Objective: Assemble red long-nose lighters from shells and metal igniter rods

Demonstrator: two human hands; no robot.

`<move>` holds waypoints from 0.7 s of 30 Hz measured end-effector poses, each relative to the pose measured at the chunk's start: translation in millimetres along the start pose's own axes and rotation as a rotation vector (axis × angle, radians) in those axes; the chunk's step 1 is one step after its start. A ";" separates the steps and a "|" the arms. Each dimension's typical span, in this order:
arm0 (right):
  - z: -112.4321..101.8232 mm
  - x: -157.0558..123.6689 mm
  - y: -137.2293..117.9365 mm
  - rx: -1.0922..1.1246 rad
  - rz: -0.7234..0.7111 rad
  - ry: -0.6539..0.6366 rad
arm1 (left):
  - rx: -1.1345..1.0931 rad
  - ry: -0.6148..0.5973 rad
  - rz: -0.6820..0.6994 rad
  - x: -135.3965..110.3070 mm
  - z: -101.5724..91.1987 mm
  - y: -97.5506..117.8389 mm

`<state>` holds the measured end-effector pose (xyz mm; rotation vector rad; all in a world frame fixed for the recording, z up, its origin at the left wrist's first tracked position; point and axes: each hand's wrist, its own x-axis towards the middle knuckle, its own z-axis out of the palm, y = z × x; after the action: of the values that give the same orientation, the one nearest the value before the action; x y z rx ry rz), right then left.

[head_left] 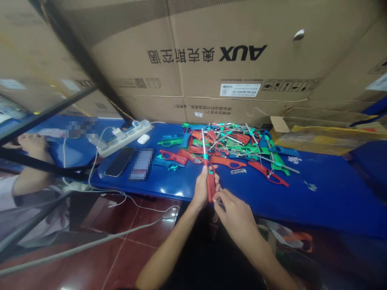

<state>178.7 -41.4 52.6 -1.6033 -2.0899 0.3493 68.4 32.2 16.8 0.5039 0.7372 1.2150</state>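
In front of me, above the blue table's near edge, I hold a red long-nosed gas lighter [211,187] upright, its metal tube pointing away. My left hand [200,189] wraps around its handle, close to the green trigger. At the handle's bottom end, the fingers of my right hand [231,207] are pinched together; a thin, pale thing shows at the fingertips, too small to name. Just beyond lies a heap of lighter parts [229,141], with red, green and blue shells, metal tubes and wires. A small clear part [238,171] rests near an orange-red lighter shell [228,162].
On the blue table [175,183] at left are a dark phone [120,162], a second phone [141,164], a white earphone case [143,139] and a power strip [125,139]. A large carton [193,72] stands behind. Another person's arm [33,165] shows beyond the black metal frame [72,44].
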 end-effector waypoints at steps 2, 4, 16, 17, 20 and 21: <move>1.1 0.6 -1.4 0.026 -0.001 -0.013 | -0.002 0.006 0.002 -0.6 0.1 1.0; 2.7 0.4 -2.7 0.049 0.011 0.007 | -0.004 0.012 0.000 -1.1 0.0 2.0; 28.5 -6.8 3.7 0.252 -0.093 0.288 | -0.072 0.040 0.018 0.5 -3.0 3.3; 28.7 -6.8 4.4 0.249 -0.096 0.289 | -0.066 0.039 0.025 0.5 -3.1 2.9; 25.6 -5.7 5.0 0.252 -0.102 0.261 | -0.053 0.040 0.039 0.8 -4.0 2.1; 23.8 -5.0 4.6 0.258 -0.104 0.246 | -0.053 0.044 0.034 0.9 -4.4 2.1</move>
<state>171.3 -42.9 29.0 -1.3118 -1.8500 0.3509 64.0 33.5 15.1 0.4487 0.7340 1.2771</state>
